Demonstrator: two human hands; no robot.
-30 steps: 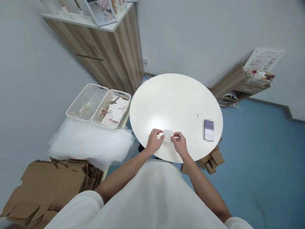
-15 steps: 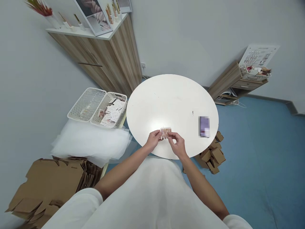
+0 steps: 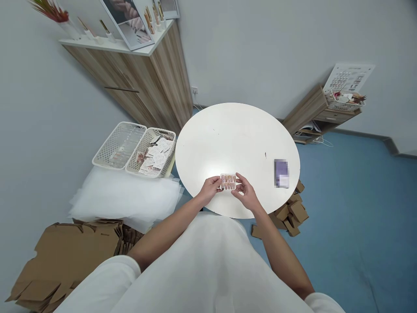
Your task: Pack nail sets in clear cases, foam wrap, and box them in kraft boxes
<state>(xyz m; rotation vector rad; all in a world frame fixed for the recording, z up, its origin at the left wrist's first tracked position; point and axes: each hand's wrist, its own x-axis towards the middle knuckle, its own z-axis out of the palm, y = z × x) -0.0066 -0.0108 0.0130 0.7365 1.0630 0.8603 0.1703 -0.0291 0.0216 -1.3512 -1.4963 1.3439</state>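
A small clear tray of press-on nails (image 3: 228, 182), with two rows of glittery pinkish-gold nails, is held up in front of me over the near part of the round white table (image 3: 241, 130). Its left edge is pinched by my left hand (image 3: 210, 190), thumb on top. My right hand (image 3: 246, 194) grips around the right side, its index finger at the upper corner and its thumb at the lower one. To the right on the tabletop lies a purple item, blurred out (image 3: 281, 173). A tiny dark object (image 3: 265, 154) lies nearer the middle.
Left of the table stand two white plastic baskets, one with clear cases (image 3: 97, 153), the other with printed cards (image 3: 130, 164). White sheets (image 3: 124, 195) and flattened cardboard boxes (image 3: 74, 248) are stacked closer. Small boxes (image 3: 295, 213) sit below the table's right. A wooden cabinet (image 3: 163, 82) stands behind.
My right hand has shifted from the tray's front face to its right side, its fingers spreading along the edge, so more nails show. My left hand keeps its hold.
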